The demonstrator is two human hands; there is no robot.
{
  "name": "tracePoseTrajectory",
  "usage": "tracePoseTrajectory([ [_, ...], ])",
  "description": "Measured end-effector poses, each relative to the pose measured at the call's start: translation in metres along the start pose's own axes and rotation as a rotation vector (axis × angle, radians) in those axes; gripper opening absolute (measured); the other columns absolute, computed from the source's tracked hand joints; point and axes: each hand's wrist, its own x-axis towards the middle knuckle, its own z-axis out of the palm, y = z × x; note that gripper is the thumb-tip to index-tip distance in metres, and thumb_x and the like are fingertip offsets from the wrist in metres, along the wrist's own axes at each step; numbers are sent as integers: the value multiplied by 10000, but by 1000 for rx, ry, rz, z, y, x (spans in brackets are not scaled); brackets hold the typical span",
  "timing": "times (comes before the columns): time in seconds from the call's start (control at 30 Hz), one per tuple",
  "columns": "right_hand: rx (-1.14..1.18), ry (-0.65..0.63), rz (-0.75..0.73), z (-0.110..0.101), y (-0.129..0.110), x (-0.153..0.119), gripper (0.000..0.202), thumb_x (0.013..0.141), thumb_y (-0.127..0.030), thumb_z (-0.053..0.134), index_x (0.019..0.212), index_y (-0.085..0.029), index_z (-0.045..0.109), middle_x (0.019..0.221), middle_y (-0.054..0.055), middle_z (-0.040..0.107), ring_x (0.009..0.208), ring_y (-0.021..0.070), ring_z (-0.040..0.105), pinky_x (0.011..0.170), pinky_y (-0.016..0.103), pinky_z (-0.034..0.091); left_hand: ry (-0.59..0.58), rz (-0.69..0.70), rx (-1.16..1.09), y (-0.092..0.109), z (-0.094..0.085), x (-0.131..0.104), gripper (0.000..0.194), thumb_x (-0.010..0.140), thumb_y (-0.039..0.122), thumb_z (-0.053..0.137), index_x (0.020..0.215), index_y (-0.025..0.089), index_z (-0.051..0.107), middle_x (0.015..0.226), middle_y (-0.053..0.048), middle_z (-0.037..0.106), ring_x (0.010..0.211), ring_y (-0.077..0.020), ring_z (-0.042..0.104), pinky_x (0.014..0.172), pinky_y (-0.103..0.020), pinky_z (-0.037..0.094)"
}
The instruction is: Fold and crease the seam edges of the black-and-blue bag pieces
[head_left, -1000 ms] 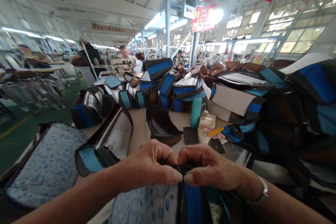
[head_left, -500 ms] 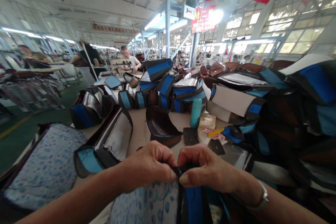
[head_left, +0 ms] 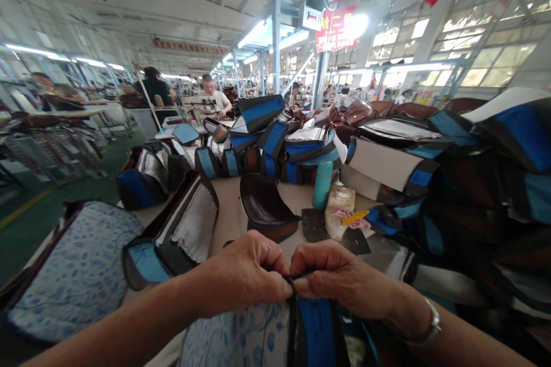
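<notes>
Thumb and bent fingers of my left hand (head_left: 258, 269) pinch the dark top edge of a bag piece (head_left: 317, 330), which has a blue panel with grey-black borders and a lining (head_left: 245, 335) of white cloth with blue spots. Beside it, my right hand (head_left: 329, 272) pinches the same edge, its thumb tip almost touching the left one. A bracelet (head_left: 434, 318) circles my right wrist. Below the hands the bag piece runs out of the bottom of the view. Just beyond them a dark brown curved leather piece (head_left: 267, 203) lies on the table.
Behind stand a teal bottle (head_left: 322, 183), a used jar (head_left: 342, 198) and a yellow-handled tool (head_left: 355, 218). Unfinished bags (head_left: 189, 223) and a spotted lining panel (head_left: 73, 269) lie left. Heaped bag pieces (head_left: 383, 163) rise at the right. A co-worker (head_left: 213, 97) sits farther back.
Both hands keep their pinch on the edge, with the fingertips shifted very slightly. The view has moved a little; a person in the left background stands more upright.
</notes>
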Motion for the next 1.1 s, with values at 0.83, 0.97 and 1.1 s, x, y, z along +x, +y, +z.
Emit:
tracePoseTrajectory([
  [0.83, -473, 202, 17, 7, -13, -5, 266, 776, -411, 690, 839, -164, 613, 735, -36, 500, 691, 106, 406, 599, 260, 319, -22, 45, -19, -6, -2, 0, 91, 758, 234, 585, 749, 151, 620, 610, 50, 455, 553, -82, 339, 498, -253, 212],
  [0.97, -731, 280, 52, 10, -17, 0, 79, 763, -251, 631, 781, -180, 602, 672, -52, 515, 628, 94, 408, 567, 257, 318, 17, 73, 45, -3, 0, 2, 92, 777, 214, 569, 711, 156, 595, 605, 56, 424, 559, -79, 334, 503, -251, 213],
  [1.1, -989, 380, -34, 11, -9, 6, 60, 690, -128, 553, 685, -184, 575, 571, -63, 493, 552, 76, 414, 531, 248, 276, 64, 94, 124, -3, 1, 5, 124, 786, 184, 557, 700, 146, 638, 620, 52, 464, 581, -78, 380, 526, -242, 249],
])
